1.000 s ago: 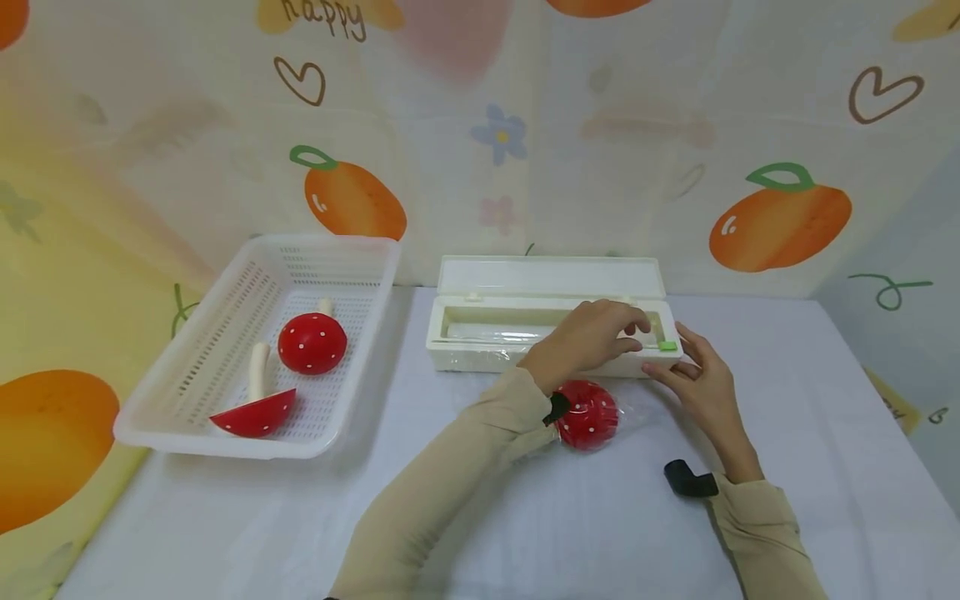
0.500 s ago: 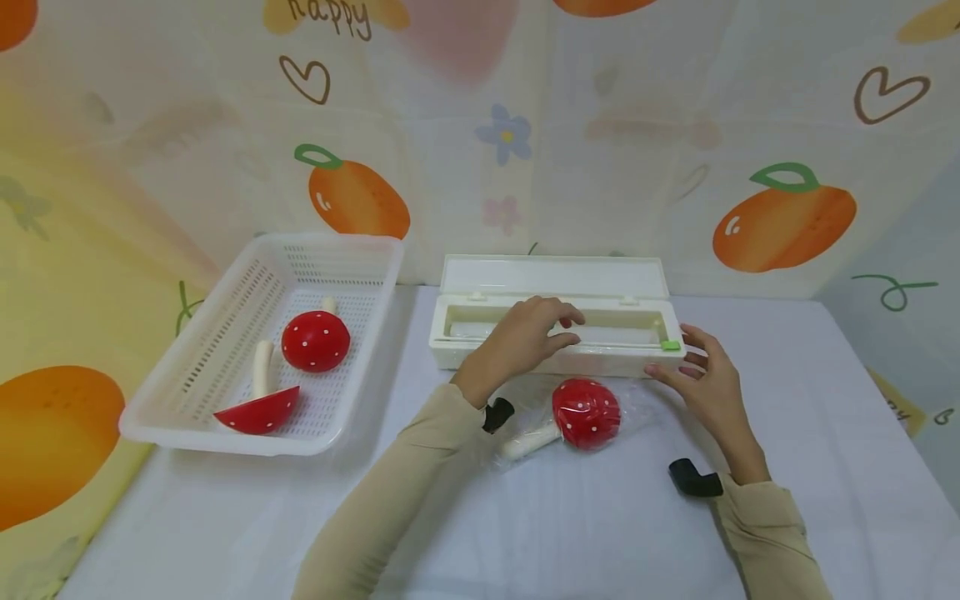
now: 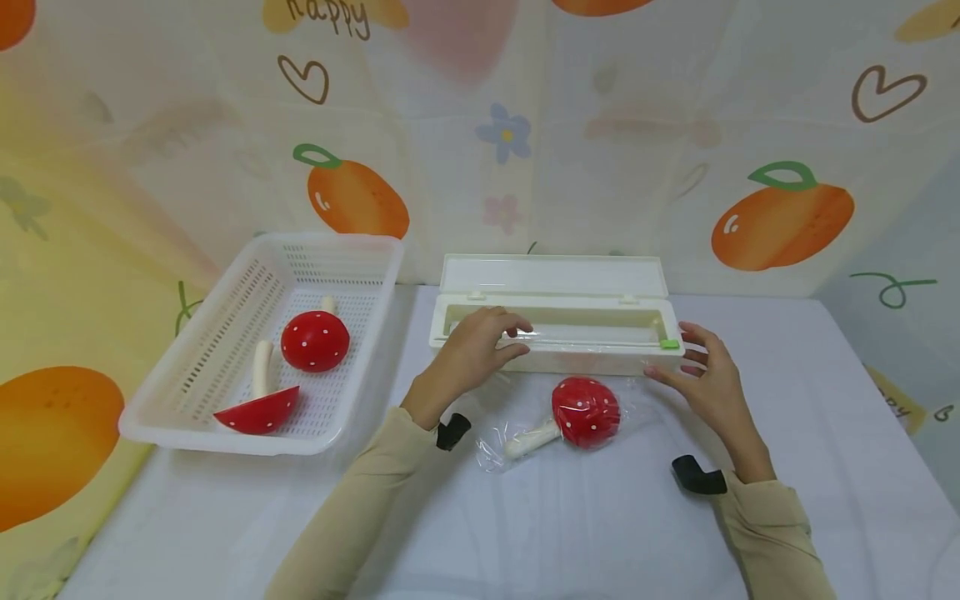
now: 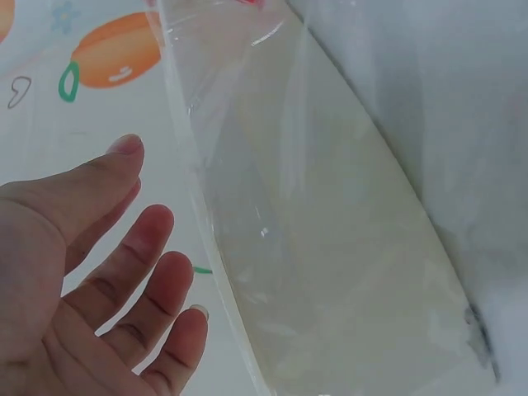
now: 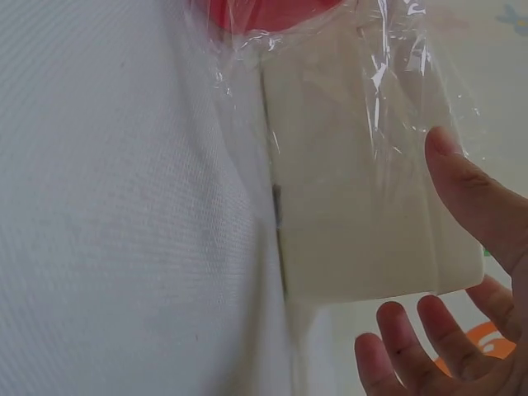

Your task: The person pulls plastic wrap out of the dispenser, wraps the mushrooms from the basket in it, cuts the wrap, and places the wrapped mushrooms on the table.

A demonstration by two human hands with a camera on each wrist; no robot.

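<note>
In the head view my left hand [image 3: 474,348] is over the left part of a long white cling film dispenser [image 3: 592,360], its lid standing up. The fingers are loosely bent, with nothing between them. My right hand [image 3: 703,371] is at the dispenser's right end, thumb by the front edge and fingers beside the end, near the green slider [image 3: 669,344]. Clear film [image 4: 247,231] hangs over the front in the left wrist view. Before the dispenser lies a red mushroom [image 3: 585,412] with white dots and a pale stem, wrapped in clear film.
To the left stands a white perforated basket [image 3: 142,425]. A whole red toy mushroom [image 3: 315,342] and another with a half-round cap [image 3: 258,412] lie inside it. Behind the white-covered table [image 3: 585,533] hangs a curtain [image 3: 600,192] printed with oranges.
My left hand has moved left along the dispenser from near its right end, uncovering the wrapped mushroom's stem. My right hand has stayed at the right end.
</note>
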